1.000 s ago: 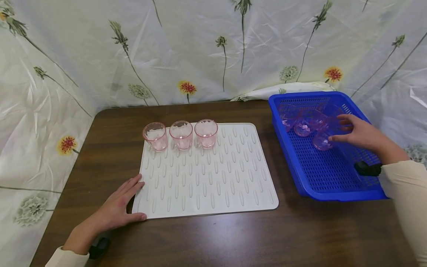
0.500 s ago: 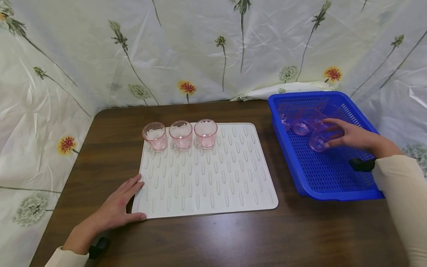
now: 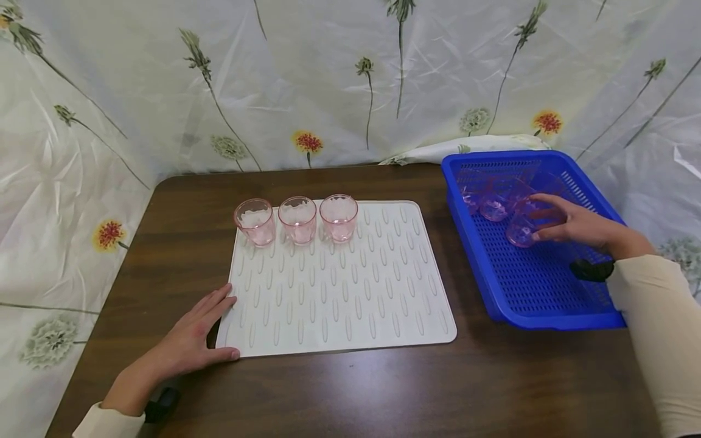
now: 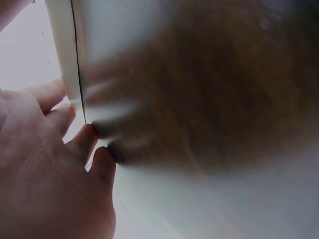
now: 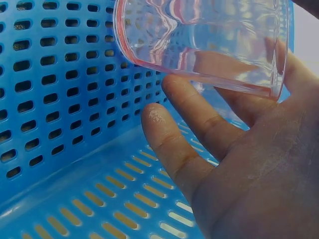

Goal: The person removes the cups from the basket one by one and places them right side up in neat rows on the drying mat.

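In the head view my right hand (image 3: 583, 228) is inside the blue plastic basket (image 3: 558, 321), thumb and fingers around a clear pink glass (image 3: 518, 232). The right wrist view shows that glass (image 5: 199, 45) lying tilted across the fingers, with the lower fingers (image 5: 172, 144) spread beneath it. My left hand (image 3: 188, 337) rests at the left edge of a white ridged mat (image 3: 339, 292), fingers spread and the thumb on its near corner. Up close in the left wrist view, the fingertips (image 4: 103, 159) touch the mat's edge.
Three pink glasses, a left one (image 3: 257, 225), a middle one (image 3: 298, 225) and a right one (image 3: 339, 222), stand in a row along the mat's back edge. More glasses, one of them a tumbler (image 3: 494, 208), sit at the basket's back. A flowered curtain (image 3: 328, 85) hangs behind the brown table (image 3: 350, 395).
My right hand has moved left in the basket and closed around the glass, which has shifted slightly left. The left hand has stayed in place.
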A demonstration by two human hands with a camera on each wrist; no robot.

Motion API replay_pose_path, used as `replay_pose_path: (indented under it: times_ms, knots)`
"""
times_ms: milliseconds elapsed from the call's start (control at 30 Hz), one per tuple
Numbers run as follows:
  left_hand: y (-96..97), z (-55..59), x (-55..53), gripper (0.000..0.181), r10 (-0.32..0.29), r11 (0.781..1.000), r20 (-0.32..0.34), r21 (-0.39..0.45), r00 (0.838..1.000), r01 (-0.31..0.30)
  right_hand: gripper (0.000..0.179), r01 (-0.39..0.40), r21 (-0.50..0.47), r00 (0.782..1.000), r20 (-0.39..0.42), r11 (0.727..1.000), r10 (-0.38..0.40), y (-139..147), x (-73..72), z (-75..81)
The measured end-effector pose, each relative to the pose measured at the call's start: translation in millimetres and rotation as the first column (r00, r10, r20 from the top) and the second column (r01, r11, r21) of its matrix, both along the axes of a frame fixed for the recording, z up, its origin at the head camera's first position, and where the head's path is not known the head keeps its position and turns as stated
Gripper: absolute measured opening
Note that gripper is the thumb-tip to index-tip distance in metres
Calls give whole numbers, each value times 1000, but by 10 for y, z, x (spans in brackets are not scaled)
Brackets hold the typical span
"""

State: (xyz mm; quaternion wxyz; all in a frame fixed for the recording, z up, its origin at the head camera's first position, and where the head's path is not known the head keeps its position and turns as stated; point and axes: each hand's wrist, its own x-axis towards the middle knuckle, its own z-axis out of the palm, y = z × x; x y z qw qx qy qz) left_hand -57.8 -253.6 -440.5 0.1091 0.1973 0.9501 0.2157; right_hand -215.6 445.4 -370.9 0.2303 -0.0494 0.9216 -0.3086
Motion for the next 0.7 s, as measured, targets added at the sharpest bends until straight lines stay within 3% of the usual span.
replay_pose_path:
  times_ms: [700]
  knots:
    - [2, -11, -1, 96, -5, 1000, -1, -5, 1000, 5, 88, 8, -12, 1000, -12, 1000, -8, 3, -1, -19]
